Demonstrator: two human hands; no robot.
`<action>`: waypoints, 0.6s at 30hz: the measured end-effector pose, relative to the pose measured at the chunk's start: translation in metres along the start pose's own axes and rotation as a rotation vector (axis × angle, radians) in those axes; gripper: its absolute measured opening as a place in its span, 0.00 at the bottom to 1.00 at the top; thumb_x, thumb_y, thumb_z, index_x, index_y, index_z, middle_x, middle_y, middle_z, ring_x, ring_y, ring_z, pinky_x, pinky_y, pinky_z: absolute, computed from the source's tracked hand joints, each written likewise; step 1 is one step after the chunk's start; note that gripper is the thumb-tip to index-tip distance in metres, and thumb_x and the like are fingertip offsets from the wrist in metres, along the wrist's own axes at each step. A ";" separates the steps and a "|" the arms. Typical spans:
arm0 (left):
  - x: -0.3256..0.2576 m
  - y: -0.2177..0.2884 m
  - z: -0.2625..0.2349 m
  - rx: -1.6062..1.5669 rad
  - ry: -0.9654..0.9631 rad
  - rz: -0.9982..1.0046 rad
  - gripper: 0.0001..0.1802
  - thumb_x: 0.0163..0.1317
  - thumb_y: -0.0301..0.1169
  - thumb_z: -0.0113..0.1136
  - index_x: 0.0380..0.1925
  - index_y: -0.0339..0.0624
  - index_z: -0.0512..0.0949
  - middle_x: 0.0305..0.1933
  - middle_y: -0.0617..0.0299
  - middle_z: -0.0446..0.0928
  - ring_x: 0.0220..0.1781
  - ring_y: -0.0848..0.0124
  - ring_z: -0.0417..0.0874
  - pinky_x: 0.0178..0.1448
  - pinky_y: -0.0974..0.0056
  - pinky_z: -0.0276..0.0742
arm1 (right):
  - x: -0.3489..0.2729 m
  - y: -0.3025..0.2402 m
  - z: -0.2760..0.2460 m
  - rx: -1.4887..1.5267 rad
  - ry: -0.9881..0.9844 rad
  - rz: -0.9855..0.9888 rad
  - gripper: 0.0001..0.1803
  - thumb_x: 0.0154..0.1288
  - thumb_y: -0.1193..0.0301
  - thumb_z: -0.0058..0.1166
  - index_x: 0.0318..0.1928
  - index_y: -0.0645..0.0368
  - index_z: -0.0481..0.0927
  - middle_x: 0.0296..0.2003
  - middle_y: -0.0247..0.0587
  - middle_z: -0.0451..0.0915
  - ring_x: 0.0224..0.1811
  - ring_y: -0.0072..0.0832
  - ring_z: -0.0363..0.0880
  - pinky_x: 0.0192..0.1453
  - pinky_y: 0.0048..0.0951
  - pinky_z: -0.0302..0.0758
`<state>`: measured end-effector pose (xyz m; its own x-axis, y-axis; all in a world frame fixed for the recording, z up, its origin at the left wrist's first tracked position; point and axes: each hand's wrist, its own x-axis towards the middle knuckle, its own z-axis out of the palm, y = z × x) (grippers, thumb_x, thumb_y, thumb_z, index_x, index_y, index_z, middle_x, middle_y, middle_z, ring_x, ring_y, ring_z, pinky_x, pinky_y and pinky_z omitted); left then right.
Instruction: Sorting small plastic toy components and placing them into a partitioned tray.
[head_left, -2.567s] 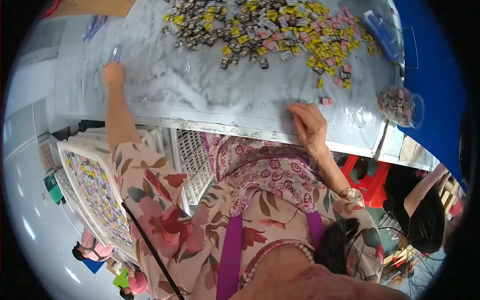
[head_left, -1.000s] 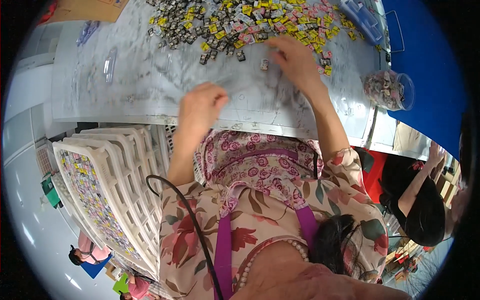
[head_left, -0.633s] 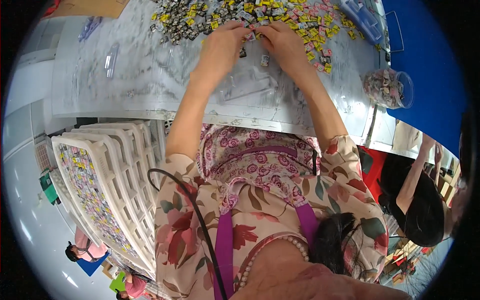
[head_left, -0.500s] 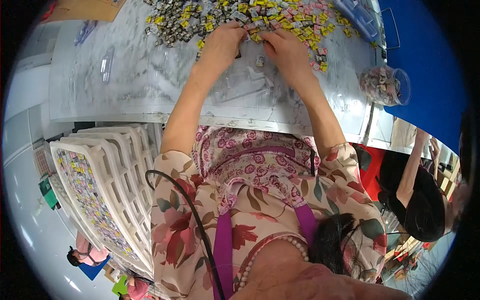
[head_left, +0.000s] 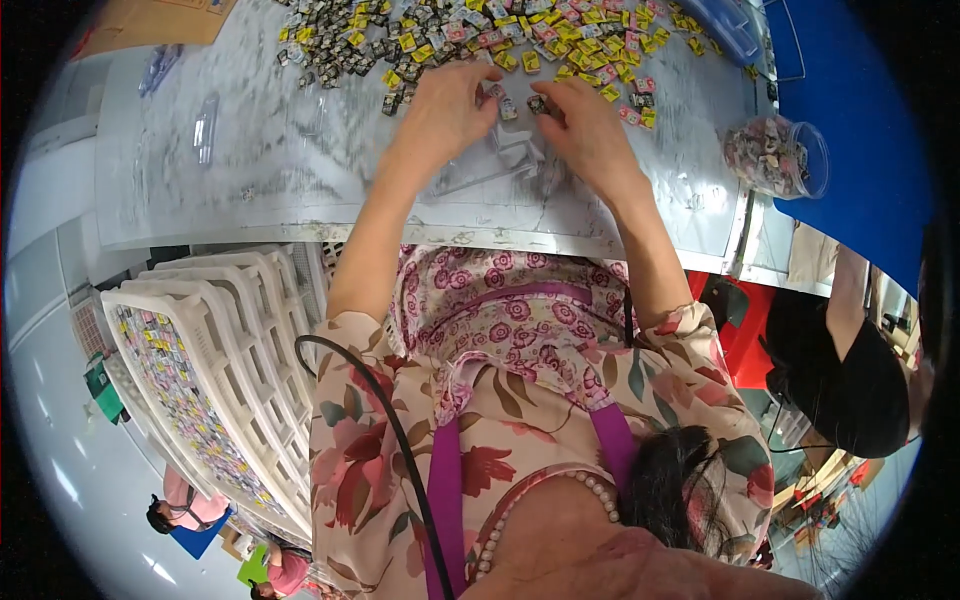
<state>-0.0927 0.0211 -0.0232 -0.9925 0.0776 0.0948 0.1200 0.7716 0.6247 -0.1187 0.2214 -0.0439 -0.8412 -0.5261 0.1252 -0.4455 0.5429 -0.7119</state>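
Observation:
A wide heap of small wrapped pieces (head_left: 470, 35), yellow, pink and dark, covers the far part of the grey table (head_left: 300, 180). My left hand (head_left: 445, 105) and my right hand (head_left: 585, 125) meet at the heap's near edge, above a clear plastic tray (head_left: 500, 160). The left fingertips pinch a small piece (head_left: 508, 108). A small dark piece (head_left: 537, 103) sits at the right fingertips. Both forearms reach up from my flowered sleeves.
A clear jar (head_left: 775, 155) of pieces stands at the table's right end beside a blue surface (head_left: 850, 120). Spare clear trays (head_left: 205, 125) lie at the table's left. Stacked white crates (head_left: 200, 340) with sorted pieces stand lower left. A person in black (head_left: 840, 370) sits to the right.
My left hand came back from the far left of the table. My right hand left the front edge. Both now meet at the heap over the clear tray.

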 end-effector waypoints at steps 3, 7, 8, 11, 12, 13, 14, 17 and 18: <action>-0.005 0.005 0.007 0.055 0.023 -0.017 0.14 0.57 0.29 0.62 0.42 0.34 0.83 0.36 0.42 0.82 0.39 0.47 0.84 0.48 0.52 0.80 | 0.003 0.005 0.003 -0.051 0.022 -0.142 0.21 0.60 0.78 0.56 0.55 0.61 0.79 0.46 0.47 0.79 0.50 0.47 0.79 0.53 0.41 0.75; -0.006 -0.001 0.005 0.062 -0.009 0.000 0.12 0.59 0.29 0.61 0.40 0.34 0.84 0.37 0.41 0.82 0.39 0.46 0.84 0.47 0.51 0.79 | 0.004 0.007 0.006 -0.055 -0.022 -0.142 0.19 0.60 0.78 0.57 0.54 0.61 0.80 0.46 0.46 0.79 0.50 0.47 0.79 0.53 0.42 0.76; -0.006 -0.004 0.003 0.073 -0.052 -0.029 0.13 0.59 0.30 0.61 0.42 0.36 0.84 0.37 0.44 0.83 0.39 0.48 0.85 0.46 0.53 0.79 | 0.005 0.007 0.006 -0.068 -0.031 -0.127 0.19 0.60 0.78 0.57 0.53 0.61 0.80 0.46 0.46 0.79 0.49 0.47 0.79 0.53 0.42 0.76; -0.009 -0.006 -0.003 0.103 -0.086 -0.049 0.14 0.59 0.31 0.63 0.44 0.37 0.84 0.37 0.47 0.84 0.39 0.50 0.85 0.46 0.54 0.80 | 0.005 0.007 0.009 -0.079 -0.027 -0.117 0.18 0.61 0.76 0.58 0.53 0.61 0.80 0.46 0.46 0.79 0.48 0.48 0.79 0.51 0.42 0.77; -0.010 -0.005 -0.004 0.119 -0.073 -0.038 0.14 0.59 0.30 0.63 0.44 0.36 0.84 0.37 0.47 0.84 0.39 0.50 0.85 0.46 0.54 0.80 | 0.004 0.007 0.010 -0.080 -0.014 -0.125 0.18 0.61 0.75 0.59 0.52 0.61 0.80 0.46 0.46 0.78 0.47 0.48 0.79 0.51 0.42 0.77; -0.011 -0.003 -0.004 0.120 -0.077 -0.038 0.14 0.59 0.30 0.63 0.44 0.36 0.84 0.37 0.47 0.84 0.39 0.50 0.85 0.46 0.54 0.80 | 0.004 0.007 0.009 -0.078 -0.014 -0.123 0.18 0.61 0.75 0.59 0.52 0.61 0.80 0.46 0.46 0.78 0.47 0.48 0.79 0.51 0.42 0.77; -0.013 -0.001 -0.005 0.063 -0.060 -0.038 0.12 0.58 0.30 0.63 0.40 0.36 0.84 0.35 0.45 0.83 0.38 0.48 0.84 0.46 0.52 0.79 | 0.003 0.005 0.008 -0.074 -0.013 -0.130 0.18 0.61 0.74 0.60 0.52 0.60 0.80 0.44 0.46 0.78 0.47 0.47 0.79 0.50 0.42 0.77; -0.015 -0.001 -0.003 0.014 -0.045 -0.021 0.11 0.56 0.29 0.64 0.37 0.35 0.84 0.32 0.43 0.82 0.37 0.46 0.84 0.45 0.50 0.78 | 0.005 0.001 0.007 -0.098 -0.039 -0.132 0.18 0.61 0.71 0.61 0.52 0.58 0.80 0.42 0.45 0.78 0.46 0.46 0.79 0.48 0.42 0.77; -0.015 -0.001 -0.001 0.024 -0.045 -0.003 0.11 0.56 0.29 0.65 0.38 0.35 0.84 0.31 0.43 0.82 0.37 0.46 0.84 0.45 0.51 0.78 | 0.006 0.001 0.007 -0.127 -0.063 -0.129 0.18 0.61 0.70 0.62 0.52 0.57 0.80 0.42 0.44 0.78 0.46 0.45 0.79 0.47 0.41 0.77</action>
<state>-0.0780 0.0182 -0.0244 -0.9930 0.1035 0.0575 0.1171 0.7864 0.6065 -0.1218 0.2138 -0.0484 -0.7557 -0.6344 0.1629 -0.5866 0.5448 -0.5992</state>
